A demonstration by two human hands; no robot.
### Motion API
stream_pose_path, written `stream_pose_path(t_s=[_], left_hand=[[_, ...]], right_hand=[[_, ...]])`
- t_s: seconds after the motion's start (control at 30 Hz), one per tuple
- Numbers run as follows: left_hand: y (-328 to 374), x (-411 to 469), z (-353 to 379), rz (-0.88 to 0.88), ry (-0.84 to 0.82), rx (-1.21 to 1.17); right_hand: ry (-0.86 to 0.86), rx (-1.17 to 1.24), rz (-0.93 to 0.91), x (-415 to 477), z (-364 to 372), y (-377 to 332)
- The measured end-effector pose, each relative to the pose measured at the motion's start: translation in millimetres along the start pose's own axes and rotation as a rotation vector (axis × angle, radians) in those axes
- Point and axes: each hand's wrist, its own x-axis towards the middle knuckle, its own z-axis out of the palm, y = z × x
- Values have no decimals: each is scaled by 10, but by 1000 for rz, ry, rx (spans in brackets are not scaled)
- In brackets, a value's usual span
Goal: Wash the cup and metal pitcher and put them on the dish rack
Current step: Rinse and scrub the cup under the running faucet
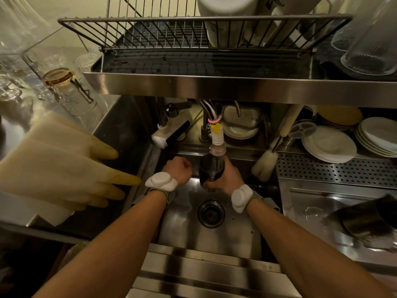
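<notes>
Pale rubber gloves (64, 164) hang over the left counter edge, their fingertips reaching just past the sink (178, 229) wall. Just inside that wall, the left hand (177, 168) is curled in a fist with its back to the camera. I cannot tell whether it holds anything. A narrow gap separates it from the dark cup (211, 171), which the right hand (227, 179) grips round its lower side. The cup sits upright directly under the tap nozzle (217, 140), above the back half of the basin. The drain (211, 212) lies below and nearer, with bare steel around it.

Overhead, the shelf's front edge (236, 87) juts over the back of the sink. The wire dish rack (150, 33) on it has free space on its left, and white containers (227, 18) fill its right.

A bottle brush (265, 162) leans at the sink's right back corner, beside a perforated tray (335, 168) and stacked plates (328, 145). The blurred metal pitcher (369, 222) lies on its side on the right counter, well apart from both hands.
</notes>
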Motion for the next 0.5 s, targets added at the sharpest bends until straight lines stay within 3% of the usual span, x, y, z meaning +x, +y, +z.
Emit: stream_pose_path(t_s=[0.27, 0.5], left_hand=[[-22, 8, 48, 3, -12, -10], [26, -107, 78, 14, -60, 5]], right_hand=[[2, -3, 20, 35, -40, 18], [8, -239, 73, -58, -262, 60]])
